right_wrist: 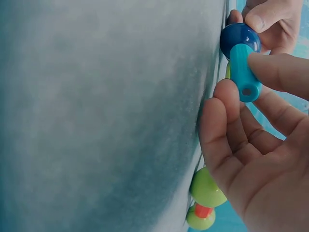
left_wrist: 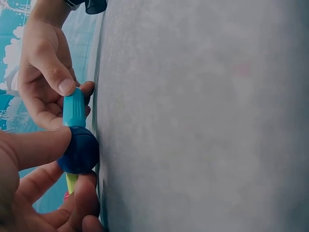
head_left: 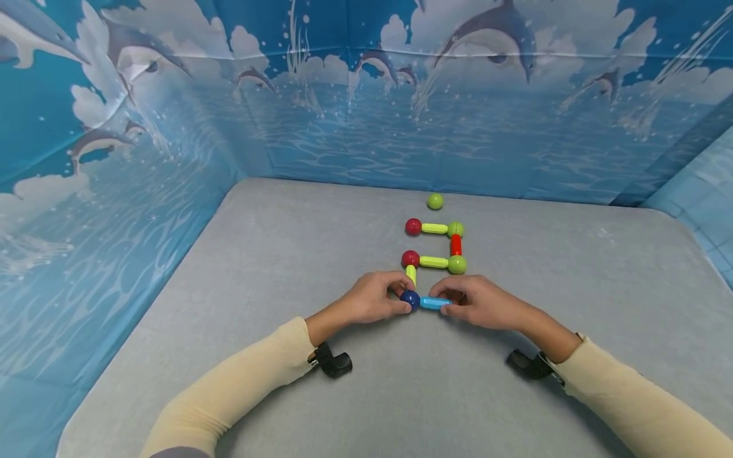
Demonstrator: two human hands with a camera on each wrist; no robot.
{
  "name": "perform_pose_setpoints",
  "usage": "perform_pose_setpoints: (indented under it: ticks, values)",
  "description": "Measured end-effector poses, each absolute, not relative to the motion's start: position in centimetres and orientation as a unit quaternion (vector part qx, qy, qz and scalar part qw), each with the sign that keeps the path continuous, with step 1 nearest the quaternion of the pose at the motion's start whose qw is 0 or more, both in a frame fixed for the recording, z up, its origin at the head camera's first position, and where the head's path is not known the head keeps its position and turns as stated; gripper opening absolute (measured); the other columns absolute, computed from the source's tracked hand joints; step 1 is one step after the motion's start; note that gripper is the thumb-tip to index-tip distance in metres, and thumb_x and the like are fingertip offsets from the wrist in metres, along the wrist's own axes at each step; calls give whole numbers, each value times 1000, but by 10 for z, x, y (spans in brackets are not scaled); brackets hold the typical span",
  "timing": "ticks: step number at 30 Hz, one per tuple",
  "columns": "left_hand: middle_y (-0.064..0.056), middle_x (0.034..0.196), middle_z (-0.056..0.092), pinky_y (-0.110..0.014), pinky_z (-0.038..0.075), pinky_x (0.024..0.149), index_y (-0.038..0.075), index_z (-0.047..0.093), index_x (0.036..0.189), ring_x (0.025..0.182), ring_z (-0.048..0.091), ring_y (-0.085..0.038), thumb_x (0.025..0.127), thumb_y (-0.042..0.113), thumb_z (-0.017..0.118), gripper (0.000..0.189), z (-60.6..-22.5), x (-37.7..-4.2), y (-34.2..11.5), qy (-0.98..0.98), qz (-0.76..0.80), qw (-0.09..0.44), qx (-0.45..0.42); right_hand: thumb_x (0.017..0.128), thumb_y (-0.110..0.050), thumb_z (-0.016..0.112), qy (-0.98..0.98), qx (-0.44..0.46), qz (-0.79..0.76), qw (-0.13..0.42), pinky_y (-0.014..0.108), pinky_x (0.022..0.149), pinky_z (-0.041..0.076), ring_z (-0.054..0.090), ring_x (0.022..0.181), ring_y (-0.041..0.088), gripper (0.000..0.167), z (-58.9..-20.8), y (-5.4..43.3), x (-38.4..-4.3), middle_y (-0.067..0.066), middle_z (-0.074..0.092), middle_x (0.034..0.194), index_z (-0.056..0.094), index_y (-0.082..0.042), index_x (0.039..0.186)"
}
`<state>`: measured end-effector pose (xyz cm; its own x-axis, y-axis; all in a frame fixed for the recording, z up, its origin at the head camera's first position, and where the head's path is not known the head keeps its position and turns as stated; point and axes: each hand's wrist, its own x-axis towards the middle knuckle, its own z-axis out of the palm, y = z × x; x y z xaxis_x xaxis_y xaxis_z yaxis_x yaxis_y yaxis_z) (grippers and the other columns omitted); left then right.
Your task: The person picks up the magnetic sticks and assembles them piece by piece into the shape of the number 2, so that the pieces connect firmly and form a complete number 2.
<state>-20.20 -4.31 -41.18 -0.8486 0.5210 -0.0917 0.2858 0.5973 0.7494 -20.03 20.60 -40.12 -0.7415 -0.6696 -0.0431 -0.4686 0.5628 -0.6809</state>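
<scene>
My left hand [head_left: 375, 298] pinches a dark blue ball [head_left: 410, 299] between thumb and fingers. From the right, my right hand [head_left: 483, 302] holds a light blue rod [head_left: 435, 303] whose left end meets the ball. A short yellow-green rod [head_left: 411, 275] runs from behind the blue ball up to a red ball [head_left: 410, 258]; the left fingers partly cover its near end. In the right wrist view, the free end of the light blue rod [right_wrist: 245, 77] shows a small round recess. The left wrist view has the thumb against the blue ball [left_wrist: 79, 151].
Another yellow-green rod [head_left: 433, 261] links the red ball to a green ball [head_left: 457, 264]. A red rod [head_left: 455, 245] leads on to a second green ball [head_left: 455, 229], then a rod and another red ball [head_left: 413, 226]. A loose green ball [head_left: 435, 201] lies near the grey table's [head_left: 321, 222] back edge.
</scene>
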Motion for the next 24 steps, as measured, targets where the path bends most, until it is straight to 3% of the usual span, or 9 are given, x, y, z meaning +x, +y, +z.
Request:
perform_pose_setpoints:
  ticks: [12, 18, 24]
  values:
    - [-2, 102, 70, -25, 44, 78, 20, 68, 110, 95, 59, -14, 87, 17, 77, 26, -411, -202, -42, 882, 382, 164, 221, 94, -14, 66, 892, -326, -277, 148, 23, 72, 51, 58, 83, 7, 24, -388, 214, -211, -3, 69, 99, 67, -11, 118]
    - [-3, 106, 69, -27, 45, 79, 20, 67, 112, 98, 59, -14, 88, 17, 76, 26, -411, -203, -43, 881, 385, 176, 214, 99, -14, 59, 924, -275, -256, 78, 32, 73, 52, 63, 92, 20, 28, -356, 235, -249, 12, 69, 109, 64, -5, 125]
    - [-3, 106, 69, -26, 44, 78, 20, 67, 112, 98, 59, -15, 88, 16, 76, 26, -410, -202, -43, 880, 386, 174, 216, 100, -16, 56, 941, -228, -239, 77, 38, 76, 53, 63, 96, 29, 32, -353, 254, -284, 21, 66, 117, 62, -1, 128]
